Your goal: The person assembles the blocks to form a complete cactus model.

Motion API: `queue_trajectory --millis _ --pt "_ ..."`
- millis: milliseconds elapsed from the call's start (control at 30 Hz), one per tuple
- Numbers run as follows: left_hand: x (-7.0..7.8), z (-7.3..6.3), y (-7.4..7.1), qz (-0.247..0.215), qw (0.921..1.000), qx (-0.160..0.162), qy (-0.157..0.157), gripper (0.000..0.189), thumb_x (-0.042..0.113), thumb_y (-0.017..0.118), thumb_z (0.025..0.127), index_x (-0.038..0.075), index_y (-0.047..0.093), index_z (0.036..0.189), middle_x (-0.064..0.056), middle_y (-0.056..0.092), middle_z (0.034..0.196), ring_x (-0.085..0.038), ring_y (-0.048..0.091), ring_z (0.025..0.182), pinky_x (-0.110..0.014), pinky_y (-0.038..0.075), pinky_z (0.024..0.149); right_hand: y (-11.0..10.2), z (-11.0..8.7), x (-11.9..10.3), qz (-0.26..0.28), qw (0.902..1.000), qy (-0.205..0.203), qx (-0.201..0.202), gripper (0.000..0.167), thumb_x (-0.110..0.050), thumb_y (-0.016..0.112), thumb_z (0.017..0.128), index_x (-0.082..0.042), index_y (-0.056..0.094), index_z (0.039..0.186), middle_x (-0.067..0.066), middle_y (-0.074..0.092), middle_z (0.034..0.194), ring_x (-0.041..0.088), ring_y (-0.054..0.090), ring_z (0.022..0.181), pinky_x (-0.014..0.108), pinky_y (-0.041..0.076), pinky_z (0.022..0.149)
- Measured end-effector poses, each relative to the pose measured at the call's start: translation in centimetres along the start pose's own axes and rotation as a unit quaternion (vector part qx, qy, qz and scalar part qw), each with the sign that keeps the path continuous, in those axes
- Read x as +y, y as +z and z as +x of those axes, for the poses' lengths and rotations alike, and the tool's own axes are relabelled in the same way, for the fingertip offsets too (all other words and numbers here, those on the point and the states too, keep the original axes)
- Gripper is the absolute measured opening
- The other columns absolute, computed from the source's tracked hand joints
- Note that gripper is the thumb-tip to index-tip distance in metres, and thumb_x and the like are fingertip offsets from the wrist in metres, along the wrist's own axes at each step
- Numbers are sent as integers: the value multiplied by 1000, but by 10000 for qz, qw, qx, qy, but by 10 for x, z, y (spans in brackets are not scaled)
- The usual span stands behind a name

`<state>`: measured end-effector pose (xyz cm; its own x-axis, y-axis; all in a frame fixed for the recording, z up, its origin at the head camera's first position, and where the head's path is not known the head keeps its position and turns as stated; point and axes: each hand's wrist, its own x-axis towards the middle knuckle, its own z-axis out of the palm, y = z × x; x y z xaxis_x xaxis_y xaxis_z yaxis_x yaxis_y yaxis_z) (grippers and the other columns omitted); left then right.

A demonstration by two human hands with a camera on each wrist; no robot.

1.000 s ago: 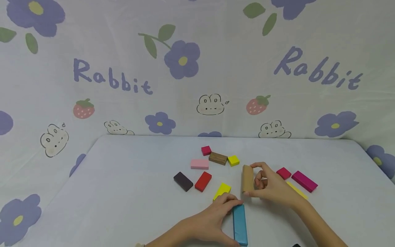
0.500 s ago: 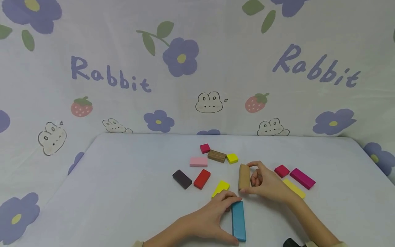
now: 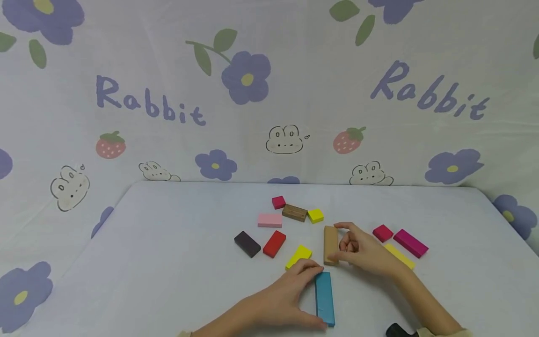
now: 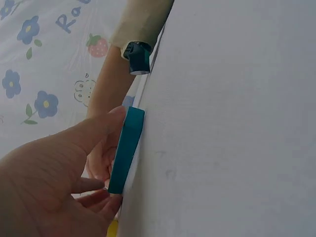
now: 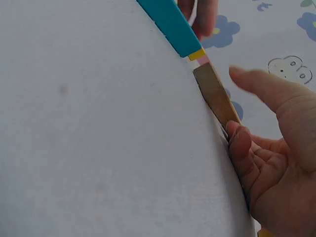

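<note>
The left hand (image 3: 288, 296) spans the blue block (image 3: 324, 298) lengthwise, pinching it between the thumb at its near end and a fingertip at its far end. The block lies on the worktop (image 3: 168, 281). The tan block (image 3: 331, 245) lies just beyond the blue block's far end. Over it the right hand (image 3: 365, 250) is half spread, a fingertip touching its far end, the other fingers curved in.

The head view puts the right thumb across the tan block's near end; only the right wrist view shows a gap there. The left wrist view shows the black device (image 4: 138, 58) at the right sleeve (image 4: 139, 22) whole, cut off in the head view. The head view alone shows the magenta block (image 3: 411, 243), right of the blue block and beyond it.
</note>
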<state>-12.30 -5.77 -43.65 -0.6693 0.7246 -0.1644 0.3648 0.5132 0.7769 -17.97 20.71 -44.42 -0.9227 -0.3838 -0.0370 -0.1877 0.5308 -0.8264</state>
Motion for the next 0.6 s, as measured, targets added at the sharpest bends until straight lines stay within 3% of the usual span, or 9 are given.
queue_trajectory --millis 267,600 --pt "12 -8 0 332 9969 160 -690 95 50 88 84 13 44 160 4 44 151 -6 45 131 -32 48 114 -2 -2 -1 417 9990 -124 -103 74 -16 80 95 5 39 153 6 60 90 11 54 70 19 46 61" --pt "15 -8 1 440 9957 176 -798 94 49 88 84 10 46 158 0 47 146 -6 47 125 -32 50 112 4 0 0 315 9995 -28 56 73 -21 85 91 0 47 150 5 58 90 12 50 72 18 44 61"
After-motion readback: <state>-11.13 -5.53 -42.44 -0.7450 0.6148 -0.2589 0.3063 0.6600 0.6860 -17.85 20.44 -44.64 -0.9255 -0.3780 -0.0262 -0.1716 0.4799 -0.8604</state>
